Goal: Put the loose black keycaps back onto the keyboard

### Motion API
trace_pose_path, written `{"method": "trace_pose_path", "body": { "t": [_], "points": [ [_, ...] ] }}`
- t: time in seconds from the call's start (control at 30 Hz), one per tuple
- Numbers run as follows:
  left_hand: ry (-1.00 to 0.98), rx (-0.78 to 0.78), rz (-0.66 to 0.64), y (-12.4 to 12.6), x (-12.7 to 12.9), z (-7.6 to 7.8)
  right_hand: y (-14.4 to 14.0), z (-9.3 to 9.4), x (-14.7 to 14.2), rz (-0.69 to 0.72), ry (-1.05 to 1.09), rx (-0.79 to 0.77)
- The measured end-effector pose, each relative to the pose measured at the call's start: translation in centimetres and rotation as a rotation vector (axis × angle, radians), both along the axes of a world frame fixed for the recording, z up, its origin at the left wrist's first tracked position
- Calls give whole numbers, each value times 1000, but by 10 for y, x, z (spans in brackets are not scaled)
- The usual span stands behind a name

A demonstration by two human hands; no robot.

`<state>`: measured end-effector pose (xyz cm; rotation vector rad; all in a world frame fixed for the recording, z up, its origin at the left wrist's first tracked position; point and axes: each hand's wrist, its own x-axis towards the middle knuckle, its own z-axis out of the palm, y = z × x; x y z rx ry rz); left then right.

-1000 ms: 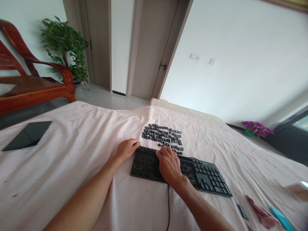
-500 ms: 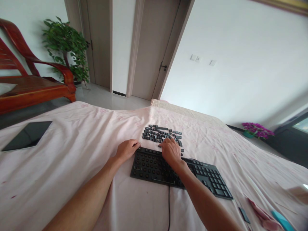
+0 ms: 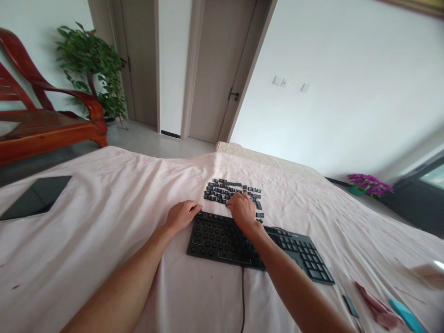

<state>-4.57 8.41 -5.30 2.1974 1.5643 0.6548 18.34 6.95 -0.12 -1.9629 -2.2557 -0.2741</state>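
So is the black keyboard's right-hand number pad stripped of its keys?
No, the black keyboard has keycaps on its right end; only its left part shows bare sockets.

Keycap (image 3: 222,193) legends too small

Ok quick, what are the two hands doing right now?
Left hand: open, fingertips resting on the keyboard corner, holding nothing.
Right hand: reaching into the loose keycaps; whether it grips one cannot be told.
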Motion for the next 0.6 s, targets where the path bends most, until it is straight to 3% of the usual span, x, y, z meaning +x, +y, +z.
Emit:
{"method": "trace_pose_path", "body": {
  "t": [0.27, 0.6],
  "points": [
    [0, -2, 1, 0, 0, 0, -35, -5, 32, -65, 551, -109],
    [4, 9, 0, 1, 0, -3, -48, -13, 37, -107, 543, -127]
  ]
}}
